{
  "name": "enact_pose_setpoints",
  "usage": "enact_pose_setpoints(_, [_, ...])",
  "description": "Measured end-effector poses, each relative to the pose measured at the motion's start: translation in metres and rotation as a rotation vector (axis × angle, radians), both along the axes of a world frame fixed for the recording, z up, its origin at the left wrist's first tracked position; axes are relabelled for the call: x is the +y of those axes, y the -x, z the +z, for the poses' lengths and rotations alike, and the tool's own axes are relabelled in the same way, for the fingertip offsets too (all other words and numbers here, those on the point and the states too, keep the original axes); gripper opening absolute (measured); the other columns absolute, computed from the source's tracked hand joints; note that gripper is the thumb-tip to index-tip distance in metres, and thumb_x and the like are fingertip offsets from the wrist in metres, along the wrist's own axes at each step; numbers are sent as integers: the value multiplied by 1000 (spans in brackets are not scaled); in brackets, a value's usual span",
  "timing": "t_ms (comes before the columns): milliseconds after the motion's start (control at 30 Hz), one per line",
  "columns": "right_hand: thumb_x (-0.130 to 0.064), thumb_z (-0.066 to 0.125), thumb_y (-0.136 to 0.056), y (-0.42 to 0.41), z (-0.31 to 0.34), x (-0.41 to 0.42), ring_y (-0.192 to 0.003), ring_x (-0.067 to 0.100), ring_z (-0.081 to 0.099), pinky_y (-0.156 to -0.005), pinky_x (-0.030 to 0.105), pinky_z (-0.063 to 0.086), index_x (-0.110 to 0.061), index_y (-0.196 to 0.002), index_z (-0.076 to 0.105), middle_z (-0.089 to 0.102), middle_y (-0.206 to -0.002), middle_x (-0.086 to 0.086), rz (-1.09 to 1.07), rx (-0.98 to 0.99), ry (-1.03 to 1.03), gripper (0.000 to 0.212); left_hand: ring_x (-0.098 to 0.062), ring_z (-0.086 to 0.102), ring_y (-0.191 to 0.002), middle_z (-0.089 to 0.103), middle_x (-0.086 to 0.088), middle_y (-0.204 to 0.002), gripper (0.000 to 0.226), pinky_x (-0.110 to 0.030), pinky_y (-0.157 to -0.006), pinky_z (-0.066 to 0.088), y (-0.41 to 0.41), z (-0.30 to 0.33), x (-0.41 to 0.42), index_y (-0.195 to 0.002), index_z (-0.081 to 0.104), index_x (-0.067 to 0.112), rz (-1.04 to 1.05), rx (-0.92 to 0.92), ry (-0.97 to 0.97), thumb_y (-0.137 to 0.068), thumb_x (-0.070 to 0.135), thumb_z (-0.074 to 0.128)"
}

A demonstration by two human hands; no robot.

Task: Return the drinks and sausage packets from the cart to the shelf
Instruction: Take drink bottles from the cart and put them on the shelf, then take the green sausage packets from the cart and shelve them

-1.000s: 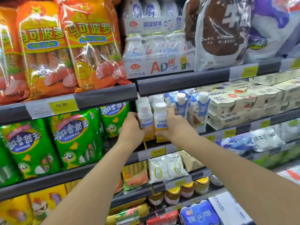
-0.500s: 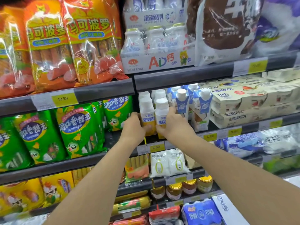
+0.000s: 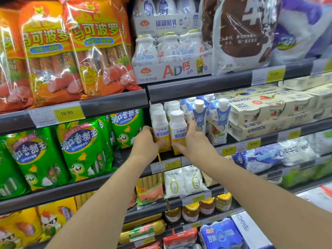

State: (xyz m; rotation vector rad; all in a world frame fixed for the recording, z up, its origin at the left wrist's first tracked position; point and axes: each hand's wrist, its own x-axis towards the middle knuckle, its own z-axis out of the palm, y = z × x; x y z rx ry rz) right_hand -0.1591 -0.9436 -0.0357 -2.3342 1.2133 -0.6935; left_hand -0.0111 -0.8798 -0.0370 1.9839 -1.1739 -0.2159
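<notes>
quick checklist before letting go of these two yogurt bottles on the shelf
1. Left bottle upright on the shelf: ok.
2. Right bottle upright beside it, labels facing out: ok.
3. Bottles sit above the 6.00 price tag: ok.
4. Left hand grip on the left bottle, right hand on the right one: ok.
5. Bases fully back from the shelf edge: cannot tell, hands hide them.
6. Blue cartons next to the right bottle upright: ok.
</notes>
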Motion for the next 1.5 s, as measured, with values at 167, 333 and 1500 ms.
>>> enact_pose_setpoints(167, [-41,67,-88,9,-4,2,-94,28,66,-78,37,55,-15,-131,29,65,-112,11,14,-24,5,64,-18,61,-97,65,1,-103,40,-32,-82,50,0,0,0,-117,52,12,2,-2,3,-86,20,74])
enact_pose_setpoints(333, [-46,62,-90,22,-4,3,-89,27,66,-73,36,53,-18,-125,33,66,-101,6,13,-43,8,53,-21,62,-101,66,-3,-107,48,-33,-85,50,-1,-2,2,-122,51,10,18,11,-44,-84,26,76])
enact_pose_setpoints(1500, [-64,45,-90,-81,-37,277,-117,31,52,-94,44,47,-13,-123,53,57,-124,10,521,513,451,61,-35,40,-131,43,-16,-142,74,-49,-104,40,-70,-44,397,-144,38,10,194,-399,-753,-92,62,46])
